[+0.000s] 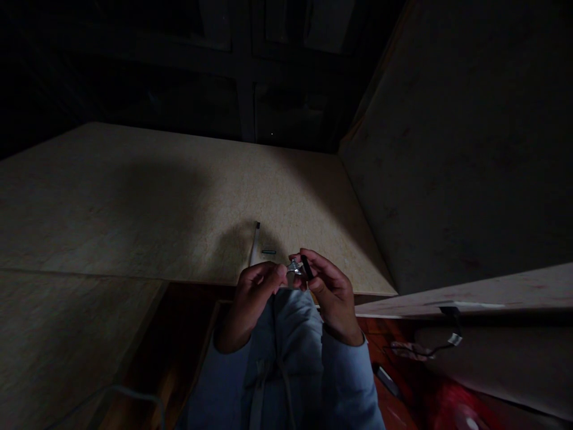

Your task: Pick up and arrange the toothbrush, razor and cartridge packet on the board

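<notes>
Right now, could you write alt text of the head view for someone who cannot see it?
In dim light, a person's left hand pinches a small shiny piece, and the right hand holds a black piece beside it. On the pale table lie a slim white stick and a short dark bar.

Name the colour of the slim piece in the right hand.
Slim piece: black, best in head view.

Fingertips of the left hand (253,295) grip a shiny silvery piece (294,267); right-hand fingers (317,260) hold a black piece (307,267) beside it.
</notes>
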### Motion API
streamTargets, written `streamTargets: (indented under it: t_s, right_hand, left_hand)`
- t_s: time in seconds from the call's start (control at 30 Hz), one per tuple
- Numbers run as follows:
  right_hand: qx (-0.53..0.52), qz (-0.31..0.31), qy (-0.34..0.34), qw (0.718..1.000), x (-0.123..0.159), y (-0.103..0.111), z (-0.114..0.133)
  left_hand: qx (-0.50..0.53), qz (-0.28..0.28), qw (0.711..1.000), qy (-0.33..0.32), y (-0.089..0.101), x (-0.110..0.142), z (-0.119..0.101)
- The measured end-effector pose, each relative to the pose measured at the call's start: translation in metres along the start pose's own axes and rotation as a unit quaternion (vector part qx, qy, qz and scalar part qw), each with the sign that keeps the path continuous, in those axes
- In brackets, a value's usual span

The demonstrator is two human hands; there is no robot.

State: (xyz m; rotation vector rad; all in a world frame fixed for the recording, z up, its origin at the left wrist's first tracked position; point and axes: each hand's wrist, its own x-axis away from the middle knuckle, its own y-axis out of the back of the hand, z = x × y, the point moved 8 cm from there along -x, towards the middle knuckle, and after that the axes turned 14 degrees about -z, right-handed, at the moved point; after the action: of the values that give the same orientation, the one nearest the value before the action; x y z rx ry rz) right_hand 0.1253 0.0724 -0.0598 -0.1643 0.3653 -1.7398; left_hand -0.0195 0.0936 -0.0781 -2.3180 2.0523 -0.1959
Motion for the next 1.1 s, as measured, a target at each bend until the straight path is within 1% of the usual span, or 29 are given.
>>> streamTargets:
  t_s: [0.1,0.23,0.33,0.47,0.6,0.67,0.77,0.97,1.1]
  right_hand:
    - [-0.008,0.001,0.008,1.0,-0.001,0.001,0.001]
    - [-0.017,-0.013,0.015,1.0,-0.003,0.005,0.001]
    - [-0.008,-0.046,0.022,0.999,-0.006,0.012,0.0]
    - [0.024,-0.107,0.047,0.993,-0.01,0.026,0.001]
    - [0.051,-0.163,0.052,0.984,-0.012,0.039,0.001]
    - [0.051,-0.179,0.049,0.981,-0.013,0.045,0.001]
    - [0.053,-0.194,0.044,0.979,-0.015,0.056,0.001]
    - [0.05,-0.265,0.04,0.962,-0.017,0.092,0.001]
    - [0.059,-0.295,0.047,0.952,-0.015,0.106,0.002]
  left_hand:
    - [0.014,-0.016,1.0,0.007,-0.001,0.0,-0.002]
    - [0.023,0.012,1.0,0.015,-0.008,0.004,-0.003]
    - [0.021,0.029,0.999,0.028,-0.013,0.007,-0.003]
    - [0.026,0.038,0.998,0.044,-0.017,0.008,-0.002]
    - [0.023,0.052,0.997,0.057,-0.024,0.008,0.006]
    - [0.023,0.059,0.996,0.065,-0.029,0.007,0.013]
    - [0.005,0.048,0.996,0.073,-0.033,0.004,0.023]
    - [-0.088,0.018,0.996,0.029,-0.036,-0.002,0.04]
    - [-0.136,0.016,0.991,-0.01,-0.04,-0.004,0.046]
